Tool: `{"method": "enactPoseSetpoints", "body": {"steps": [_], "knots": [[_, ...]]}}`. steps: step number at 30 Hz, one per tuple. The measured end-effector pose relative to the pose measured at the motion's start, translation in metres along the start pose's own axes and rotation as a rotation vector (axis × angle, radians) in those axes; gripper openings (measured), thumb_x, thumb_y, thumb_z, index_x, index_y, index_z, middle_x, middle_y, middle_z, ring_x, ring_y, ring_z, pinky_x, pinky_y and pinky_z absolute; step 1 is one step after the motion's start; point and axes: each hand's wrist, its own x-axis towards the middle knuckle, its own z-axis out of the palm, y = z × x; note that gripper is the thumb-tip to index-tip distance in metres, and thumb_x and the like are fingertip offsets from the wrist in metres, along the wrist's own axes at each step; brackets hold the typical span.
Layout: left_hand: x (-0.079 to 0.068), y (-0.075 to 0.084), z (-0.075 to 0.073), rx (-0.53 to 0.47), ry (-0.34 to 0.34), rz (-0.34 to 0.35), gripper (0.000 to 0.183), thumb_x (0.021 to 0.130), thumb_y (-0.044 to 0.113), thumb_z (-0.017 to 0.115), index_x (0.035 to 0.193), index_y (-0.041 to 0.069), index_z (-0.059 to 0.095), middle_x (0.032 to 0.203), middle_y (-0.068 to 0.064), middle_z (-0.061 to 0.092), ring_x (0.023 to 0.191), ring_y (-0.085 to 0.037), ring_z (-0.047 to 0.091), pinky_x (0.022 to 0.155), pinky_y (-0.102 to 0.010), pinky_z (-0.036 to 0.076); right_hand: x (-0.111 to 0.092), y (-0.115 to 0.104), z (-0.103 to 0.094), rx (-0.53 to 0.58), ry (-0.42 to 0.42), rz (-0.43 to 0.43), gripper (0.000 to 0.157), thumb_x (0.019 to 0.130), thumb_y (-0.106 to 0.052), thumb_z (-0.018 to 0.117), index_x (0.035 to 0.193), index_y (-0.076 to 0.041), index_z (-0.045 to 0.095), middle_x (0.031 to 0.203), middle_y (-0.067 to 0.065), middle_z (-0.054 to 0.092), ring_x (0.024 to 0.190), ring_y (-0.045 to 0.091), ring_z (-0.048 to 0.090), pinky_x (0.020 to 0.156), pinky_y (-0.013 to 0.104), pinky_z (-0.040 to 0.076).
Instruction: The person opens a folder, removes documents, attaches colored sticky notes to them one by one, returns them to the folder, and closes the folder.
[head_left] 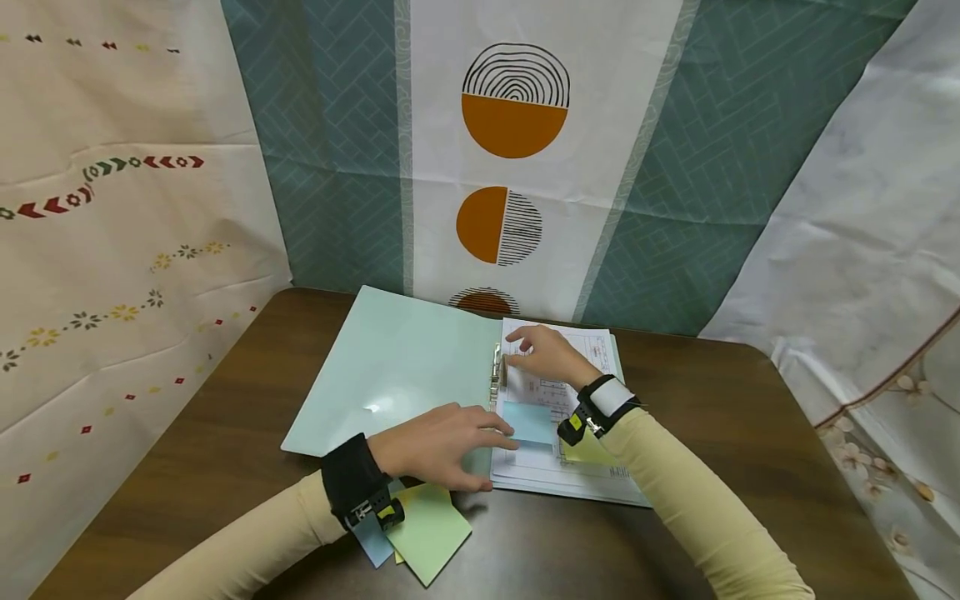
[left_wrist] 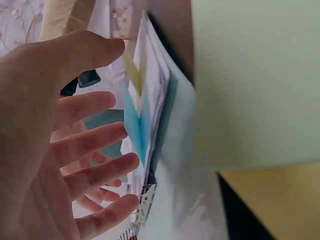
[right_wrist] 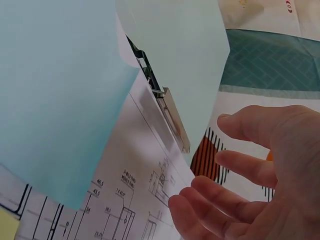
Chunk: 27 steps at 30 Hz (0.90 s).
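Note:
A pale green folder (head_left: 420,358) lies spread on the table, with printed drawing sheets (head_left: 600,346) stacked on its right side. A metal clip mechanism (head_left: 495,367) runs along the spine. My right hand (head_left: 553,354) hovers over the upper part of the sheets, near the clip. Its fingers are loosely bent and hold nothing, as the right wrist view shows. Spread and holding nothing, the fingers of my left hand (head_left: 446,442) reach toward a blue sticky note (head_left: 527,423) on the sheets. A yellow sticky note (head_left: 588,452) sits beside it, partly hidden by the right wrist.
Below my left wrist lie a green sticky note pad (head_left: 433,537) and a blue one (head_left: 372,542), overlapping, with a yellow edge between them. The brown table (head_left: 705,392) backs onto a hanging patterned cloth (head_left: 517,175).

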Motion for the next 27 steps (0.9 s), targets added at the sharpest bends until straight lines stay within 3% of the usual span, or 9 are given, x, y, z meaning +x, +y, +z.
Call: {"method": "enactPoseSetpoints", "body": {"steps": [18, 24, 27], "knots": [[-0.001, -0.001, 0.01, -0.008, -0.071, -0.01, 0.052, 0.102, 0.046, 0.082, 0.149, 0.025, 0.074, 0.155, 0.001, 0.071, 0.144, -0.021, 0.067, 0.116, -0.043, 0.059, 0.022, 0.005, 0.017, 0.022, -0.058, -0.002, 0.054, 0.108, -0.025, 0.07, 0.156, -0.001, 0.064, 0.134, 0.028, 0.074, 0.112, 0.036, 0.074, 0.089, 0.045, 0.061], [-0.001, -0.001, 0.009, -0.022, -0.092, -0.023, 0.052, 0.102, 0.045, 0.082, 0.149, 0.025, 0.074, 0.157, 0.002, 0.071, 0.146, -0.021, 0.067, 0.117, -0.043, 0.059, 0.048, 0.039, 0.035, -0.002, -0.086, -0.087, 0.06, 0.105, -0.034, 0.075, 0.155, -0.002, 0.065, 0.119, 0.02, 0.078, 0.096, 0.026, 0.071, 0.08, 0.039, 0.058], [0.0, -0.001, 0.009, -0.031, -0.107, -0.033, 0.051, 0.101, 0.045, 0.083, 0.148, 0.025, 0.075, 0.158, 0.002, 0.07, 0.146, -0.021, 0.066, 0.117, -0.043, 0.059, 0.057, 0.049, 0.043, -0.025, -0.103, -0.071, 0.065, 0.102, -0.033, 0.077, 0.157, -0.002, 0.063, 0.114, 0.017, 0.078, 0.088, 0.023, 0.066, 0.073, 0.036, 0.054]]}}
